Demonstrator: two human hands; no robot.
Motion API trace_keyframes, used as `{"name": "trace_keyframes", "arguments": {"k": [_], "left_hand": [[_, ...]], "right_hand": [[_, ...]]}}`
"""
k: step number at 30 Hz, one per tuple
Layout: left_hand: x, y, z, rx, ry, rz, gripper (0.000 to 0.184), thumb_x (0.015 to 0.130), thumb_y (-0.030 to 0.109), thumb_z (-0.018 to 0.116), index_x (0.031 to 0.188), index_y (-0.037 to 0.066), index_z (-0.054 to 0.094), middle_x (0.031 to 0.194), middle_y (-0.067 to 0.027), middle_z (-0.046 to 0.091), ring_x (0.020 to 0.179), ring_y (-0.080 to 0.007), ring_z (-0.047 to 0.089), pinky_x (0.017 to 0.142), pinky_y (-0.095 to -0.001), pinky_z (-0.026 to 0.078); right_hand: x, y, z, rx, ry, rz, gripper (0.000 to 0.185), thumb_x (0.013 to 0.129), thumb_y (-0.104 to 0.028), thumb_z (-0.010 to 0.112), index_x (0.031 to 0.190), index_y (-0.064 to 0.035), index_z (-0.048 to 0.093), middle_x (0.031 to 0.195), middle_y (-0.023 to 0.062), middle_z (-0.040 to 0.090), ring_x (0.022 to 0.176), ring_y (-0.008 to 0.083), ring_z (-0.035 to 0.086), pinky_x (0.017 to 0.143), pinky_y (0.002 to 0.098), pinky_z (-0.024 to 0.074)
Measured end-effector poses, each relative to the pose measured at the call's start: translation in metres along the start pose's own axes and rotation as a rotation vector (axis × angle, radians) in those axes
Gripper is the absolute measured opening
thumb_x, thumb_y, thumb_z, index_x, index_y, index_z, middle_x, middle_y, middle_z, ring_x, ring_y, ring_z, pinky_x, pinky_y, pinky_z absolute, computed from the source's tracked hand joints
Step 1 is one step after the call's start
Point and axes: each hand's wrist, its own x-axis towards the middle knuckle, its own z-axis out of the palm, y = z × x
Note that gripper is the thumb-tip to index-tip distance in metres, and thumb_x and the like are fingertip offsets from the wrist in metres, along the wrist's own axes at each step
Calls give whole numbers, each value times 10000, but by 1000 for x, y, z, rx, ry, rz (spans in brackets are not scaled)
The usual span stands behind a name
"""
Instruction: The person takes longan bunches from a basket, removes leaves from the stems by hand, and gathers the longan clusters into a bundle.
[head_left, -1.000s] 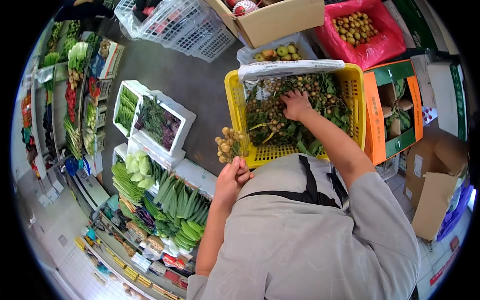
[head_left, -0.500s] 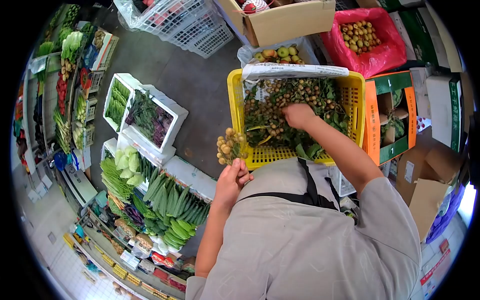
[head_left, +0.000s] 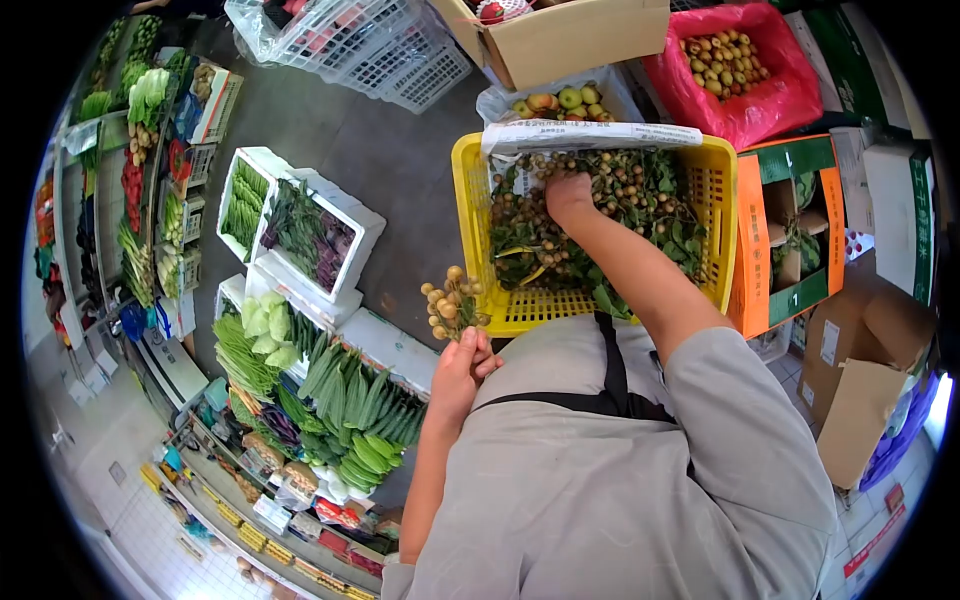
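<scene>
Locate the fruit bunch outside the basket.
Head view, just left of centre: the fruit bunch is in the left hand, beside the lower left corner of the yellow basket.

At 11 o'clock, white lattice crates [head_left: 405,75] are standing on grey floor [head_left: 365,145]. Between 1 and 2, a pink bag [head_left: 740,122] is holding small brownish fruit [head_left: 722,65]. Between 2 and 3, an orange-and-green carton [head_left: 753,245] is containing melons [head_left: 806,253]. At 10, white foam boxes [head_left: 363,250] are holding leafy greens [head_left: 310,235]; at 8, long green gourds [head_left: 340,390] are lying heaped.

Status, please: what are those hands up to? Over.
Left fingers pinching a brown fruit bunch. Right fingers down among fruit in the yellow basket, tips hidden. Leaves mixed in.
</scene>
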Motion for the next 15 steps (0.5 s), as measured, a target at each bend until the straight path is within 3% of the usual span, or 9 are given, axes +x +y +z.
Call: {"name": "trace_keyframes", "arguments": {"k": [4, 6, 7, 9, 10, 12, 15], "left_hand": [[-2, -4, -3, -11, 16, 17, 315, 1105, 362, 436, 906, 118, 465, 736, 47, 321, 653, -92, 348, 867, -328, 454], [-2, -5, -4, -20, 11, 17, 312, 1106, 358, 433, 908, 118, 466, 736, 47, 324, 655, -93, 351, 867, -328, 454], [-2, -5, -4, -19, 9, 16, 310, 1106, 354, 433, 909, 117, 465, 739, 46, 329, 657, -93, 353, 868, -328, 454], [-3, -4, -4, -15, 8, 16, 308, 1106, 350, 434, 909, 115, 465, 742, 45, 333, 658, -94, 355, 868, -328, 455], [-3, -3, -3, -16, 20, 8, 306, 1106, 346, 435, 910, 113, 465, 745, 43, 338, 659, -94, 357, 868, -328, 456], [-4, -4, -4, -15, 31, -1, 304, 1106, 343, 437, 911, 111, 465, 749, 41, 343, 660, -95, 359, 869, -328, 458], [-4, -6, -5, -31, 4, 16, 305, 1104, 342, 443, 910, 108, 466, 753, 38, 347, 660, -95, 361, 869, -329, 459]], "right_hand": [[-2, 6, 5, -109, 1, 21, 455, 937, -214, 684, 1330, -24, 557, 1025, 99, 612, 783, 246, 545, 606, 419, 317], [-15, 10, -8, -85, -77, 75, 604, 1001, -248, 607, 1510, -10, 384, 1414, 147, 461, 1148, 287, 573, 798, 410, 461], [-12, 11, -5, -88, -76, 73, 604, 1001, -248, 607, 1510, -10, 384, 1414, 147, 461, 1148, 287, 573, 798, 410, 461], [-11, 14, -9, -164, -118, 71, 644, 950, -212, 652, 1502, -1, 395, 1371, 176, 463, 937, 270, 569, 622, 423, 373], [-13, 15, -13, -164, -116, 70, 644, 950, -212, 652, 1502, -1, 395, 1371, 176, 463, 937, 270, 569, 622, 423, 373], [-22, 24, -28, -128, -132, 1, 678, 970, -206, 615, 1562, -37, 334, 1478, 177, 426, 1111, 290, 575, 691, 445, 468], [-31, 42, -37, -140, -112, -123, 687, 986, -198, 573, 1602, -99, 289, 1557, 173, 375, 1199, 305, 579, 767, 458, 527]]}}
